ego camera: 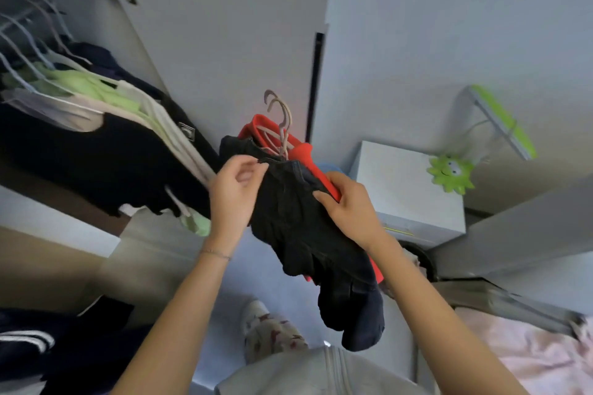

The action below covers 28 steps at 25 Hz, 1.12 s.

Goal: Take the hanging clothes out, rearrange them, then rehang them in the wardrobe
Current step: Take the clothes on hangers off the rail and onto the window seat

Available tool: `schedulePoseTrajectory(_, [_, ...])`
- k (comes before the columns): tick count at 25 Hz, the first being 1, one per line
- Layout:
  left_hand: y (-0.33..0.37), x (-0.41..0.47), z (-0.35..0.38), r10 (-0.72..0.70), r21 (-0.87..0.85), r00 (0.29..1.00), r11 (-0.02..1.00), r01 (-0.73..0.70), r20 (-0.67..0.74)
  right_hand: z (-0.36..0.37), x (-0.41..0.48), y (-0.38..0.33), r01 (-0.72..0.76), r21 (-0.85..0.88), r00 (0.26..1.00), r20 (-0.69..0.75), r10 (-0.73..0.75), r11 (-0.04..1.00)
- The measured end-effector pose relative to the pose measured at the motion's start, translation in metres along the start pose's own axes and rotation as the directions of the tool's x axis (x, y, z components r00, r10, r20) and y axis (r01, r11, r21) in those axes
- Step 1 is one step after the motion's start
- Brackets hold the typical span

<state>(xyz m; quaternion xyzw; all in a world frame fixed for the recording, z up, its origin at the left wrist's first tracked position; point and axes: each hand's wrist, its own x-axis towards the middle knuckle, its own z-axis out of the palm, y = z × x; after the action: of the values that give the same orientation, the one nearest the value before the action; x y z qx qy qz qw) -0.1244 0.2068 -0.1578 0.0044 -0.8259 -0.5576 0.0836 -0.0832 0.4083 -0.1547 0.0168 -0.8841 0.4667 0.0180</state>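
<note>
In the middle of the head view I hold a bundle of clothes on hangers. A dark denim garment (298,221) lies in front, with a red garment (298,151) behind it. Beige hanger hooks (282,115) stick up above both. My left hand (236,192) pinches the top edge of the dark garment. My right hand (349,202) grips the bundle's right side, fingers curled over the dark and red cloth. The open wardrobe (64,80) at the left has several hung clothes, green, cream and black.
The wardrobe door (224,26) stands open behind the bundle. A white box (407,189) sits at the right, with a green sun-shaped toy (451,171) beside it. A pink cloth (529,359) lies at lower right. Folded dark clothes (38,346) fill the lower left shelf.
</note>
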Motion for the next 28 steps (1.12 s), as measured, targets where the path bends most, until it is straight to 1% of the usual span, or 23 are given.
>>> schedulePoseTrajectory(1, [0.002, -0.002, 0.01, 0.055, 0.066, 0.998, 0.996, -0.055, 0.011, -0.015, -0.011, 0.01, -0.022, -0.01, 1.0, -0.017, 0.022, 1.0])
schedulePoseTrajectory(2, [0.003, -0.002, 0.019, 0.093, 0.126, 0.994, 0.987, -0.099, 0.055, -0.03, -0.02, 0.018, -0.038, -0.014, 0.999, -0.028, 0.038, 0.999])
schedulePoseTrajectory(4, [0.004, 0.0, 0.045, 0.093, 0.208, 0.97, 0.968, -0.141, 0.225, -0.059, -0.039, 0.033, -0.074, -0.013, 0.996, -0.044, 0.074, 0.997])
schedulePoseTrajectory(6, [0.004, 0.011, 0.08, 0.051, 0.244, 0.91, 0.956, -0.164, 0.411, -0.089, -0.06, 0.048, -0.126, -0.003, 0.99, -0.063, 0.125, 0.992])
schedulePoseTrajectory(8, [0.009, 0.025, 0.117, 0.071, 0.258, 0.847, 0.936, -0.239, 0.527, -0.114, -0.082, 0.058, -0.167, 0.012, 0.983, -0.079, 0.167, 0.986])
schedulePoseTrajectory(11, [0.036, 0.038, 0.181, 0.214, 0.134, 0.711, 0.907, -0.399, 0.669, -0.149, -0.113, 0.071, -0.211, 0.038, 0.963, -0.16, 0.215, 0.977])
schedulePoseTrajectory(12, [0.047, 0.038, 0.201, 0.244, 0.093, 0.669, 0.9, -0.427, 0.702, -0.16, -0.121, 0.074, -0.23, 0.049, 0.951, -0.199, 0.235, 0.972])
schedulePoseTrajectory(15, [0.076, 0.036, 0.258, 0.292, 0.0, 0.575, 0.892, -0.453, 0.764, -0.186, -0.142, 0.085, -0.299, 0.052, 0.905, -0.301, 0.301, 0.953])
schedulePoseTrajectory(18, [0.1, 0.03, 0.315, 0.34, -0.12, 0.418, 0.874, -0.471, 0.842, -0.203, -0.165, 0.093, -0.397, 0.085, 0.82, -0.415, 0.395, 0.914])
schedulePoseTrajectory(20, [0.115, 0.019, 0.348, 0.373, -0.177, 0.344, 0.856, -0.485, 0.862, -0.21, -0.182, 0.096, -0.472, 0.101, 0.748, -0.48, 0.458, 0.876])
schedulePoseTrajectory(23, [0.135, -0.011, 0.397, 0.413, -0.258, 0.227, 0.827, -0.5, 0.882, -0.219, -0.213, 0.104, -0.584, 0.155, 0.602, -0.576, 0.553, 0.797])
schedulePoseTrajectory(25, [0.149, -0.039, 0.425, 0.425, -0.294, 0.153, 0.804, -0.518, 0.892, -0.225, -0.239, 0.111, -0.654, 0.2, 0.49, -0.623, 0.609, 0.73])
schedulePoseTrajectory(28, [0.172, -0.094, 0.461, 0.467, -0.388, 0.014, 0.751, -0.534, 0.884, -0.237, -0.28, 0.122, -0.688, 0.296, 0.321, -0.695, 0.643, 0.663])
